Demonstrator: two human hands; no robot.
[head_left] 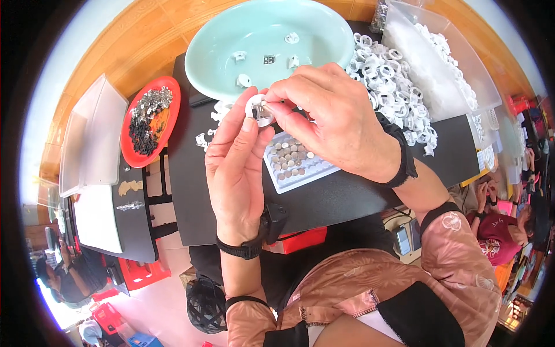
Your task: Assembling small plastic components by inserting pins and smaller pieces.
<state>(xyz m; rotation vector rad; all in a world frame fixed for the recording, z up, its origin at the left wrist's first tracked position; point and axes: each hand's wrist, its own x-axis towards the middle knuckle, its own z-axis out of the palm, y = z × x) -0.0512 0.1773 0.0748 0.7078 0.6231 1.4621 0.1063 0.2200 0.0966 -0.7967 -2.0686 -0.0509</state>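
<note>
My left hand (234, 162) holds a small round white plastic housing (260, 111) between thumb and fingers, with a silvery piece showing in its opening. The fingertips of my right hand (332, 118) are pinched together at the housing's right side. Whatever they grip there is hidden behind the fingers. Just below both hands lies a white tray (281, 184) with rows of silver coin-shaped discs (289, 156), which look like button cells. Beyond the hands stands a pale green basin (211, 75) with a few white parts in it.
A heap of white ring-shaped parts (390, 81) covers the black table's (196, 196) right side, beside a clear plastic bin (416, 63). On the left, a red plate (173, 124) holds black and silvery small parts. Other people sit farther off on both sides.
</note>
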